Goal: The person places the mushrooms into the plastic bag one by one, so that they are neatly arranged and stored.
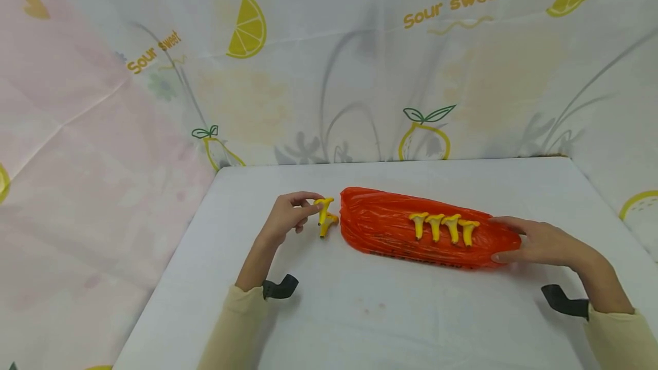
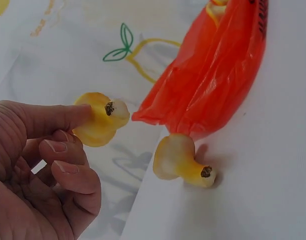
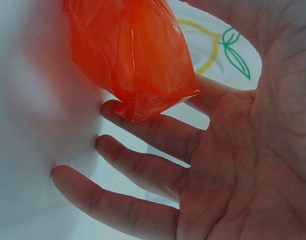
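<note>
The left hand (image 1: 288, 218) pinches a small yellow mushroom (image 2: 100, 120) between thumb and forefinger, the other fingers curled loosely beneath it, just off the near end of the orange plastic bag (image 1: 406, 227). A second mushroom (image 2: 180, 162) lies on the white table (image 1: 360, 313) right at that end of the bag, touching or nearly touching the plastic. The right hand (image 1: 540, 241) rests with straight, spread fingers (image 3: 143, 170) against the bag's far end, holding nothing, steadying it. Four more mushrooms (image 1: 443, 227) stand in a row on top of the bag. To handle this well, the pinch looks best kept light on the cap's edge, while the right hand keeps the bag flat; whether the bag's mouth is open at the left end, the wrist view does not make clear. Behind hangs a lemon-printed cloth (image 1: 360, 61).
</note>
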Action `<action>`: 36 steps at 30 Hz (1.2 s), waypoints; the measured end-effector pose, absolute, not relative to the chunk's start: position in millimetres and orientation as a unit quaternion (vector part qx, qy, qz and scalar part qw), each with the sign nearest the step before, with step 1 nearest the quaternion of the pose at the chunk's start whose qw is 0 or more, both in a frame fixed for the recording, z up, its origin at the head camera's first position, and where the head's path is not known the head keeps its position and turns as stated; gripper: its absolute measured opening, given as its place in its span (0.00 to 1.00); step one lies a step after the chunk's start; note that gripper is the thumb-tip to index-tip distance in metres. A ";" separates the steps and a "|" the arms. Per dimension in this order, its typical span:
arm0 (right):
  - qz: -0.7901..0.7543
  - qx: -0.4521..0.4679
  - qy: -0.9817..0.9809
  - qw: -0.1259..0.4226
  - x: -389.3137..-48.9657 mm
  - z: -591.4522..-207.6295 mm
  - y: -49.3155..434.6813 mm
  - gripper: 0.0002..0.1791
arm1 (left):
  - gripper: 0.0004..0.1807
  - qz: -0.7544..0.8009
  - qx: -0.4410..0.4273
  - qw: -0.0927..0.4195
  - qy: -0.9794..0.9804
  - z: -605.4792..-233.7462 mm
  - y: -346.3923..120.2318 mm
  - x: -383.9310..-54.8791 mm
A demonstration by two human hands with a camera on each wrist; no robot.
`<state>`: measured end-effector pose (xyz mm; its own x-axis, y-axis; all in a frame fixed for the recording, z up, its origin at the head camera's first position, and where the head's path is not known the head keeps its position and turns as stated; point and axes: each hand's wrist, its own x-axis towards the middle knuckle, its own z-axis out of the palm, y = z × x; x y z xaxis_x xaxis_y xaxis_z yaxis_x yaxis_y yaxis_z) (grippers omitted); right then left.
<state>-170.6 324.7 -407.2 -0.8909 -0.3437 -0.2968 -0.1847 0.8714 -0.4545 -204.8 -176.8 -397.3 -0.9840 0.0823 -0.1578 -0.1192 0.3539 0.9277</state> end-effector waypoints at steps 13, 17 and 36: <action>-0.210 -0.139 0.949 0.190 -170.9 -405.4 324.2 0.45 | 0.13 0.604 0.026 0.098 0.791 -394.2 -152.1 -209.7; -0.211 -0.139 0.949 0.188 -170.8 -405.3 324.9 0.45 | 0.12 0.608 0.017 0.105 0.787 -392.6 -144.1 -213.3; -0.217 -0.140 0.948 0.186 -171.0 -408.7 324.9 0.46 | 0.13 0.649 0.043 0.145 0.745 -400.3 -95.4 -221.4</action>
<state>-171.0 324.9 -408.7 -0.8918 -0.3466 -0.2909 -0.1854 0.8664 -0.4637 -221.4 -95.4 -400.3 -0.9542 0.2522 -0.1612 -0.1250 0.1535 0.9802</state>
